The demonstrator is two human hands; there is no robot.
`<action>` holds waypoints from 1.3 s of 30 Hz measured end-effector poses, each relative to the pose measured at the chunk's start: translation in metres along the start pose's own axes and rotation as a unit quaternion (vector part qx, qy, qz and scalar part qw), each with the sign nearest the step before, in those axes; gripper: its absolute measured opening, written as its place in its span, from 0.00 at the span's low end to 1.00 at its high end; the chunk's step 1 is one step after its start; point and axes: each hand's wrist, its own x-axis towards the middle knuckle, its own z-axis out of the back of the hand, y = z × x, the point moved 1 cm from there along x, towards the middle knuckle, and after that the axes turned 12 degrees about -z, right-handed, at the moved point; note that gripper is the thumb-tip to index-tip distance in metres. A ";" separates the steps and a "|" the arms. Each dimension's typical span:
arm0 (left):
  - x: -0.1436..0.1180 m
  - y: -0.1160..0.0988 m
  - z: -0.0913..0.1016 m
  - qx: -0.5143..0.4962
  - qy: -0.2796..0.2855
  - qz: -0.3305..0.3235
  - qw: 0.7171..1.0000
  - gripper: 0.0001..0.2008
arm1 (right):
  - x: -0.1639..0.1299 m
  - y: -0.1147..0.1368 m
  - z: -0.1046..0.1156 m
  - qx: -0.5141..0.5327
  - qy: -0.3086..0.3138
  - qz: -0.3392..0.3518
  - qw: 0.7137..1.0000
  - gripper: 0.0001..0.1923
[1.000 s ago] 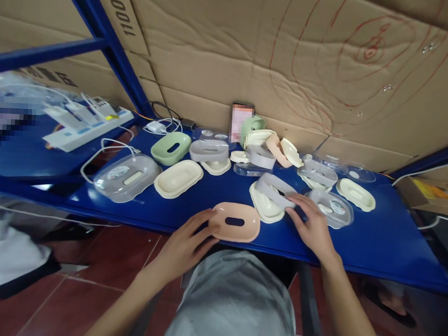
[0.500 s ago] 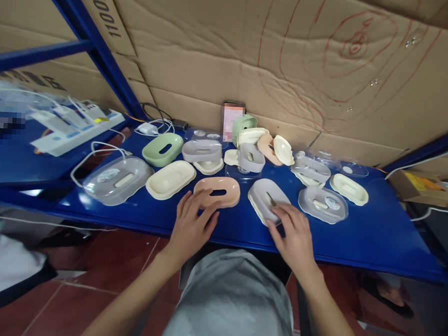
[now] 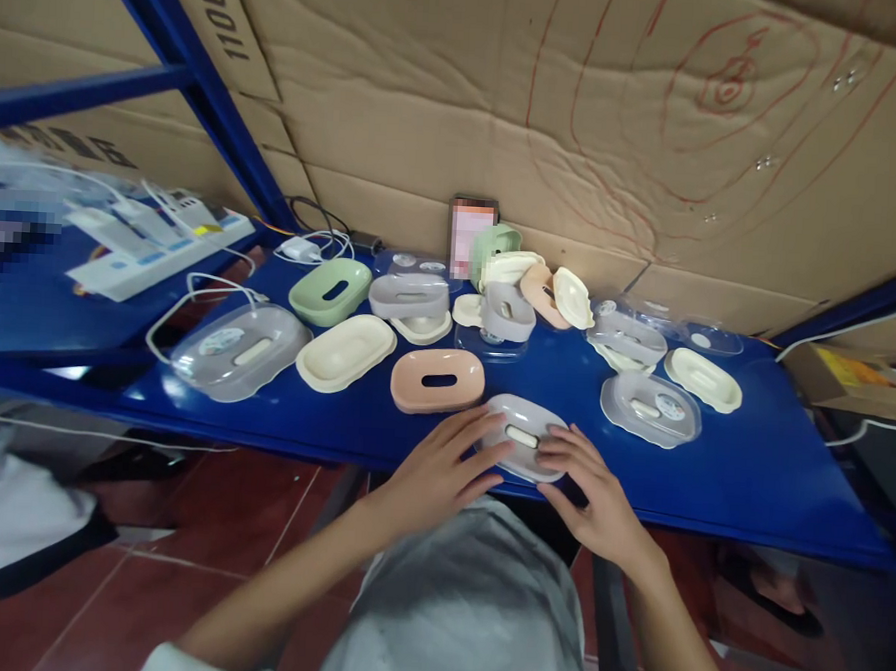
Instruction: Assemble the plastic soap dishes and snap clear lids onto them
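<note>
Both grips are on the grey soap dish at the near edge of the blue counter: my left hand lays spread fingers on its left side, my right hand cups its right rim. Just beyond sits the pink soap dish, with a cream tray left of that.

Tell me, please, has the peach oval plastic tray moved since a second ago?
Yes. The peach oval plastic tray went from the shelf's front edge back beside the cream oval tray.
</note>
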 end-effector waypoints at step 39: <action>-0.011 0.006 -0.006 -0.059 -0.065 0.046 0.995 0.18 | 0.013 -0.007 0.008 -0.061 -0.103 -0.020 0.993 0.16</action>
